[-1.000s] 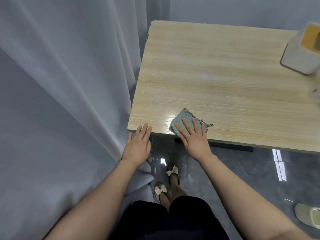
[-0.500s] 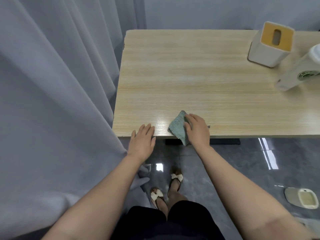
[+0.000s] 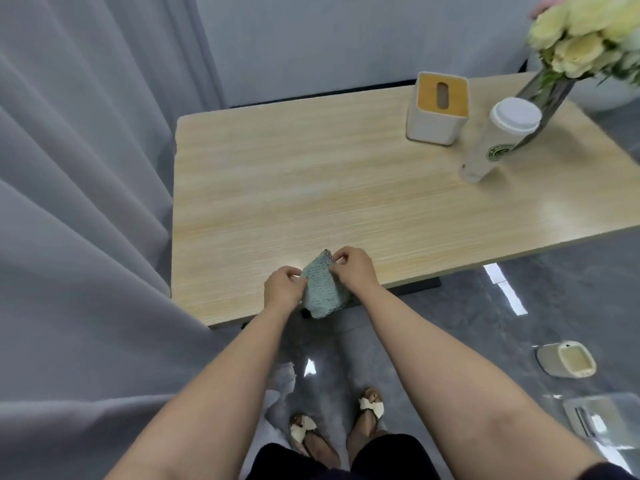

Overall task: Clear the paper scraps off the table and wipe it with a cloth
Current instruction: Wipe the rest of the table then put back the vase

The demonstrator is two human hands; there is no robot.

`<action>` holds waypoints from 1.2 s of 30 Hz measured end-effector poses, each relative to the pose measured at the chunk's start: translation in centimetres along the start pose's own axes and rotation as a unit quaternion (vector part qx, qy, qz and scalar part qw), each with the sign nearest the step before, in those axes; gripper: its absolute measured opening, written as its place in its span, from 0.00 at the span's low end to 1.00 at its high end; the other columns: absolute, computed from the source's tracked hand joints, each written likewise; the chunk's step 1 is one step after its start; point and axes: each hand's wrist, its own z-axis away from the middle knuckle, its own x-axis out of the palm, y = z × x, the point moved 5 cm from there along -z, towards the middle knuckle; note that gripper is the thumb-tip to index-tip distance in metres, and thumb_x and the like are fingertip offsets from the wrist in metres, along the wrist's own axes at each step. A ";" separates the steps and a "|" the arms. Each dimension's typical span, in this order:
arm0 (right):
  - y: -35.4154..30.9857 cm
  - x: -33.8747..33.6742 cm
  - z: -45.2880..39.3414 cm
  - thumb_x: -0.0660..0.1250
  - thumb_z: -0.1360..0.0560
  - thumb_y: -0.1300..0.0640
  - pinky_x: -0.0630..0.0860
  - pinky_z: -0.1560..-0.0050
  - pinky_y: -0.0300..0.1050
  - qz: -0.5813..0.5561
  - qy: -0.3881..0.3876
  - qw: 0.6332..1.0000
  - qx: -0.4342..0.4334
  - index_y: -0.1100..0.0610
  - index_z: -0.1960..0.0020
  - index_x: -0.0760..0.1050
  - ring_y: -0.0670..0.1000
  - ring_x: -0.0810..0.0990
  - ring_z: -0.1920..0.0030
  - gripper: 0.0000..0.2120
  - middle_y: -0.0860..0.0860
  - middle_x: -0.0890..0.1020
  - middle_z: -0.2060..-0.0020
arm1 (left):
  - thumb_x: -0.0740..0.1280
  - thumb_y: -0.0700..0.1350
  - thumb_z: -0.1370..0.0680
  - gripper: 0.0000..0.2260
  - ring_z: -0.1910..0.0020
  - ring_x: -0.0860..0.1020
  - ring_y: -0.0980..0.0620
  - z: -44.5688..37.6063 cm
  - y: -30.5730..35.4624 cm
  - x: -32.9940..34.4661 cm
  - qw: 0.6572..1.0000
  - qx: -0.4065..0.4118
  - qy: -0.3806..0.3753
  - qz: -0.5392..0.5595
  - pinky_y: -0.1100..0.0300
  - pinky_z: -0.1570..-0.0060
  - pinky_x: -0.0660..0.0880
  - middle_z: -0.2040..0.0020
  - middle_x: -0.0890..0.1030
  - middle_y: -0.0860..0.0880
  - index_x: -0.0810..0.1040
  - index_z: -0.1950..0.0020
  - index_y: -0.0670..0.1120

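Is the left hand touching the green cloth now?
Touching. The head view shows the left hand pinching the left edge of the green cloth, with the fingers closed on the fabric; the right hand grips its other side.

Soft, even indoor light; wide-angle view, slightly soft throughout.

The wooden surface (image 3: 346,188) carries a pale sheen near its front edge and at the far right, and the glossy floor (image 3: 519,306) mirrors bright white strips of overhead light. Shadows are faint. Straight edges bow toward the frame borders, and the flowers (image 3: 585,32) at the far right corner are smeared with blur.
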 end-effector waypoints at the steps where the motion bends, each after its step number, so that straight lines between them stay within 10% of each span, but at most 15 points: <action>1: 0.3 -1.4 0.0 0.70 0.29 0.62 0.66 0.55 0.37 -0.024 0.005 1.000 0.003 0.61 0.48 0.78 0.51 0.75 0.52 0.10 0.56 0.80 0.50 | 0.68 0.40 0.25 0.08 0.54 0.76 0.48 -0.1 1.3 0.1 1.000 0.025 0.000 0.010 0.62 0.56 0.69 0.55 0.79 0.45 0.80 0.47 0.41; 12: 3.8 -22.9 1.7 0.71 0.29 0.62 0.78 0.49 0.61 -0.295 0.211 0.932 -0.002 0.53 0.57 0.75 0.54 0.78 0.57 0.06 0.48 0.76 0.63 | 0.67 0.37 0.24 0.07 0.63 0.73 0.57 2.6 23.7 6.7 0.954 0.260 -0.082 0.123 0.72 0.64 0.69 0.61 0.75 0.53 0.81 0.47 0.42; 20: 8.3 -43.6 7.6 0.71 0.28 0.60 0.78 0.47 0.58 -0.308 0.379 0.869 -0.073 0.50 0.57 0.75 0.56 0.79 0.51 0.07 0.45 0.76 0.61 | 0.70 0.43 0.25 0.09 0.59 0.75 0.55 11.1 40.7 18.3 0.900 0.372 -0.170 0.151 0.67 0.62 0.73 0.58 0.74 0.53 0.77 0.46 0.43; 24: 12.3 -50.9 11.9 0.69 0.26 0.64 0.80 0.62 0.43 -0.330 0.438 0.832 -0.089 0.58 0.51 0.75 0.50 0.76 0.58 0.06 0.48 0.74 0.62 | 0.69 0.44 0.24 0.04 0.57 0.74 0.49 14.8 45.4 26.0 0.878 0.386 -0.254 0.125 0.55 0.55 0.72 0.60 0.75 0.50 0.76 0.54 0.45; 36: 28.3 -58.6 22.3 0.67 0.25 0.64 0.77 0.63 0.43 -0.377 0.594 0.710 0.028 0.58 0.51 0.73 0.45 0.74 0.64 0.05 0.48 0.74 0.63 | 0.66 0.42 0.22 0.07 0.62 0.73 0.55 28.3 51.0 44.9 0.782 0.421 -0.443 0.122 0.61 0.64 0.74 0.60 0.73 0.51 0.71 0.58 0.50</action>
